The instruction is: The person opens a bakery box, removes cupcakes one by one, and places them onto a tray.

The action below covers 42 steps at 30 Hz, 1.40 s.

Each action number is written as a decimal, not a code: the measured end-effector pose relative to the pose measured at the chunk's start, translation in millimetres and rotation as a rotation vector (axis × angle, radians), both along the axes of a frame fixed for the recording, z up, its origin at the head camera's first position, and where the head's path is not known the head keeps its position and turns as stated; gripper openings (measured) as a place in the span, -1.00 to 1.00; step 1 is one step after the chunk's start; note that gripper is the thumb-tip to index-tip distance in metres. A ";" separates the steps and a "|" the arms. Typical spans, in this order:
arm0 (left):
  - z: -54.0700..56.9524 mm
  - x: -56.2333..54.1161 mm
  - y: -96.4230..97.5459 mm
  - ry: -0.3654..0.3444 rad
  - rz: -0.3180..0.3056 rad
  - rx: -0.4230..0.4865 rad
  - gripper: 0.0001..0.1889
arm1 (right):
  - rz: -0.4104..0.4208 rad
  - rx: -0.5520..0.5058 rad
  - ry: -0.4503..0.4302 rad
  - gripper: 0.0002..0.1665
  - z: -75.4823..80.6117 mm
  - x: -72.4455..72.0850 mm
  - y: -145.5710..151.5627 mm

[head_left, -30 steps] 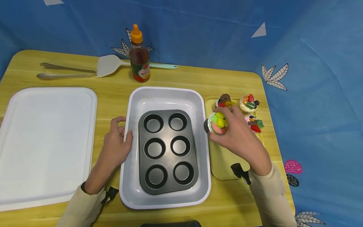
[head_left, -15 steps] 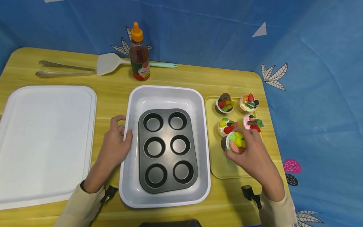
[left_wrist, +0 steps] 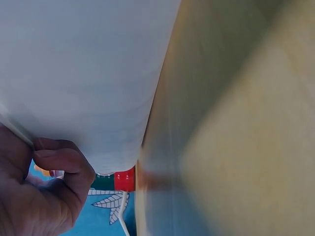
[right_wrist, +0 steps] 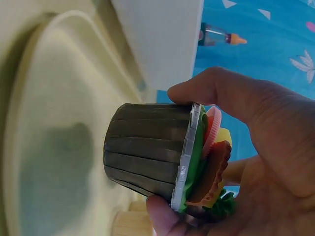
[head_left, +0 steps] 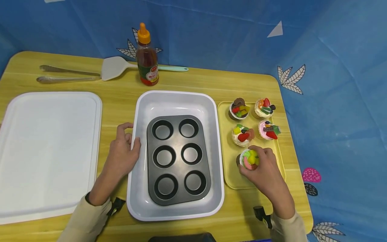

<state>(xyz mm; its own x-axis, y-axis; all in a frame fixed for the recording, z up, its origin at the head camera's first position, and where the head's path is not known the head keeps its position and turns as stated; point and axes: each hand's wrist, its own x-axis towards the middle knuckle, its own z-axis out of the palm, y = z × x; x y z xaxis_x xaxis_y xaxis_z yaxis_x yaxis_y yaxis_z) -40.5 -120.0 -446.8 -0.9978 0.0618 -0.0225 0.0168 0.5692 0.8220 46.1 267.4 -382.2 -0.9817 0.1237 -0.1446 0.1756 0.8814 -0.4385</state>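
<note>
Between thumb and fingers, my right hand point(head_left: 266, 171) pinches a cupcake point(right_wrist: 147, 147) with a dark brown pleated cup and green topping with yellow and pink pieces. In the right wrist view the cupcake's base is a little apart from the yellow tray point(right_wrist: 59, 93), above its shadow. Several other cupcakes stand at the tray's far end, the nearest a cream one with a strawberry point(head_left: 243, 135). My left hand point(head_left: 122, 154) grips the left rim of a white deep tray point(head_left: 175, 214), thumb inside. A dark grey muffin tin point(head_left: 178, 164) lies in that tray, its cups bare.
A white flat tray point(head_left: 51, 151) lies at the left. At the back stand a sauce bottle point(head_left: 147, 64) with an orange cap, a white turner point(head_left: 113, 68) and two metal-handled utensils point(head_left: 66, 80). Blue cloth point(head_left: 211, 30) hangs behind the table.
My right hand has carried the green-topped cupcake from beside the white deep tray's right rim toward me and rightward, lower over the yellow tray. My left hand stays on the rim.
</note>
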 end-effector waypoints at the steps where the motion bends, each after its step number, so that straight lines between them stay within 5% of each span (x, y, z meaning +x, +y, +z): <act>1: 0.1 0.2 -0.1 0.003 0.001 -0.001 -0.54 | -0.006 0.002 -0.006 -0.25 -2.5 -0.1 -0.1; 15: 1.1 2.1 -1.5 0.006 0.004 -0.002 -0.55 | -0.033 -0.008 -0.054 -0.26 -21.1 -0.8 -1.6; 42: -2.6 3.9 -1.7 -0.015 0.016 -0.007 -0.53 | -0.020 0.067 -0.080 -0.11 -25.9 -3.8 -6.3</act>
<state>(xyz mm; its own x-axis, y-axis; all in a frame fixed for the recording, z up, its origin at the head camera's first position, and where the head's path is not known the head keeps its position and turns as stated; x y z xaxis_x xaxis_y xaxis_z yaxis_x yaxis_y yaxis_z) -36.5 -121.8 -449.4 -0.9982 0.0461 -0.0377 -0.0044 0.5747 0.8184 42.3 261.1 -408.1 -0.9646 0.1549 -0.2133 0.2254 0.9042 -0.3628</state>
